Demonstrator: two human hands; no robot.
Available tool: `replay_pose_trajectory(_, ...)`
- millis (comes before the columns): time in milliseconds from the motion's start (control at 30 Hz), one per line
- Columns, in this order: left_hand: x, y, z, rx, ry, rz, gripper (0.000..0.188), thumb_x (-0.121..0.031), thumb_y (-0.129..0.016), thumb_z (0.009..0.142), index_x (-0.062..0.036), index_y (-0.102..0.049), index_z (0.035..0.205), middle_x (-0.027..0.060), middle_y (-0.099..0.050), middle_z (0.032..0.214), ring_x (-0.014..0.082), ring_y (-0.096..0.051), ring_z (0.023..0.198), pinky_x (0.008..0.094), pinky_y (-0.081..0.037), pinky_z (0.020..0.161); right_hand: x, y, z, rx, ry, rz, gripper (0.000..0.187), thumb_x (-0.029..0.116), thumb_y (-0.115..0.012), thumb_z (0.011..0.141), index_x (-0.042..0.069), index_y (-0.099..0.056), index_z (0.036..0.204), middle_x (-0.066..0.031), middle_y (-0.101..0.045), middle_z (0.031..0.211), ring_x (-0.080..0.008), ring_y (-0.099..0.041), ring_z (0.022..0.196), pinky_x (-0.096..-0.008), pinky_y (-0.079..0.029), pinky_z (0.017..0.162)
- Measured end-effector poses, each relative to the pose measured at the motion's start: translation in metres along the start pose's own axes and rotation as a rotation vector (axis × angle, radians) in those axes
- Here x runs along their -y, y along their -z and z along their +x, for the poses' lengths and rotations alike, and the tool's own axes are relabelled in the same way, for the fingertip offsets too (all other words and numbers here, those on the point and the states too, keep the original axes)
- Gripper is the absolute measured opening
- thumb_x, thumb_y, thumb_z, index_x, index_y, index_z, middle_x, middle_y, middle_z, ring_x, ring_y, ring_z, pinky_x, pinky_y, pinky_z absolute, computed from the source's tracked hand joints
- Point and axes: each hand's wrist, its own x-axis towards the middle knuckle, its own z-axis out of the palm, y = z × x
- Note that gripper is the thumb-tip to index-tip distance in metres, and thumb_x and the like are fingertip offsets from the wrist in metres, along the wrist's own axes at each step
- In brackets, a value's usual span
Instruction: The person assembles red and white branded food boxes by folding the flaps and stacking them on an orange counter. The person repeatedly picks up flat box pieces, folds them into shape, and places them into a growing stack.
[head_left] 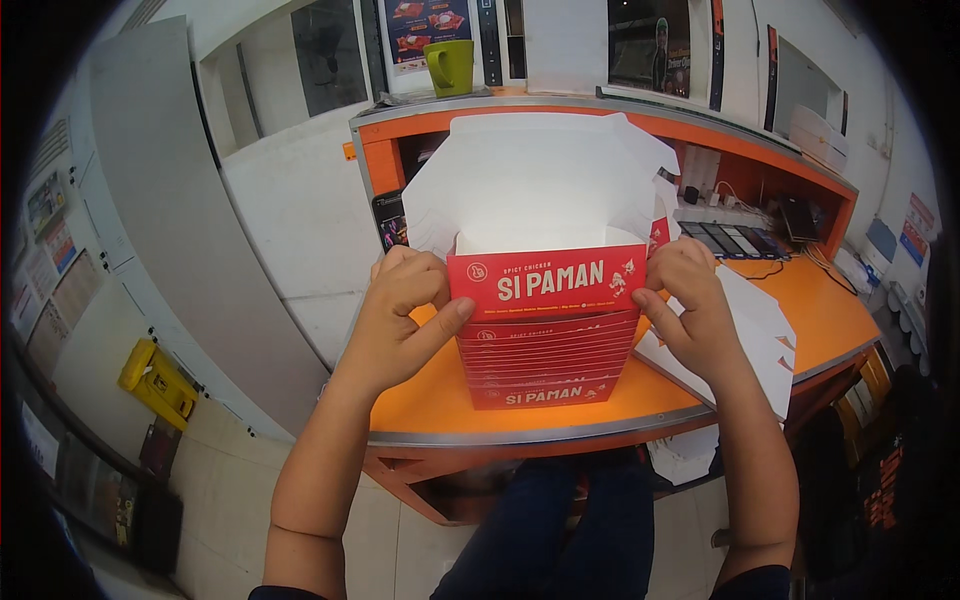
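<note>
A red cardboard food box (545, 283) with a white inside sits on top of a stack of nested red boxes (540, 360). Its white lid (550, 175) stands raised at the back. At the box's front left corner my left hand (415, 310) grips the side, thumb on the red front panel and fingers bent over the edge. My right hand (690, 305) pinches the front right corner in the same way. Beside the stack, partly under my right hand, lie flat white cardboard blanks (755, 330).
The stack stands on an orange desk (420, 395) with a metal edge. Along the back right are several phones (730, 240) and cables (812, 258). A green mug (449, 68) stands on the upper ledge. A yellow bin (158, 384) is off to the left.
</note>
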Motion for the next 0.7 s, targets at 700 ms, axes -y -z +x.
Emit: replay_pose_trajectory(700, 0.001, -0.011, -0.016, -0.016, 0.027, 0.026, 0.048, -0.045, -0.084, 0.09, -0.0157, -0.071, 0.126, 0.002, -0.064, 0.1, 0.0219, -0.056, 0.103, 0.0416, -0.037, 0.107, 0.001, 0.005, 0.001, 0.055, -0.066, 0.033, 0.039, 0.013, -0.08, 0.094, 0.013, -0.068, 0.131, -0.0029, -0.066, 0.093, -0.0235, -0.06, 0.095, -0.0433, -0.036, 0.108)
